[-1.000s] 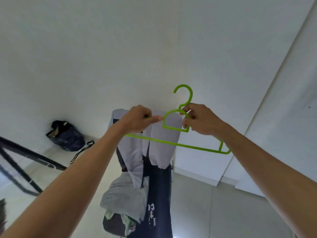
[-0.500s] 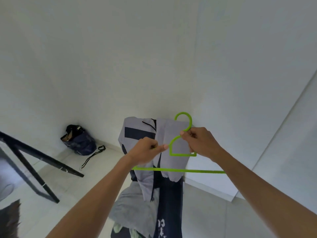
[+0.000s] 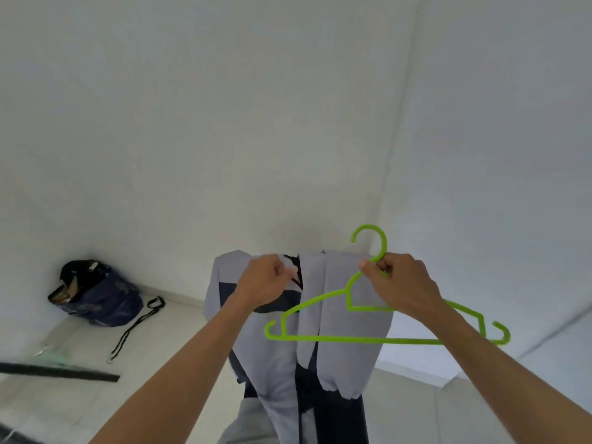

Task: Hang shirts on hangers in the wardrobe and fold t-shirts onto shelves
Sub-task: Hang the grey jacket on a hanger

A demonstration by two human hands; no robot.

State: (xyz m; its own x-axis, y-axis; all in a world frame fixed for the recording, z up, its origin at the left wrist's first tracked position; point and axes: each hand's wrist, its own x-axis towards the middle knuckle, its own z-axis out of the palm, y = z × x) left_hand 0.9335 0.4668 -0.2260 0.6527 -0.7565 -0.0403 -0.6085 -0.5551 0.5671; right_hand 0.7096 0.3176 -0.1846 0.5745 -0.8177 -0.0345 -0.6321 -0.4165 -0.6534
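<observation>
Shirt, grey with dark navy panels, hangs at lower centre of the frame, held up at its top edge. Left hand pinches the fabric near the collar opening, fingers curled tight on the cloth. Right hand grips the green hanger at the base of its hook, fingers wrapped round the neck; the hanger lies in front of the shirt, not yet inside it, its left tip just below the left hand. Likely faults from this position: the hanger's upturned end notch may snag the collar or sleeve as it enters; a single pinch point lets the shirt sag or slip free; an off-centre insertion would leave the garment lopsided. Dark bag sits on the floor at middle left, well apart.
</observation>
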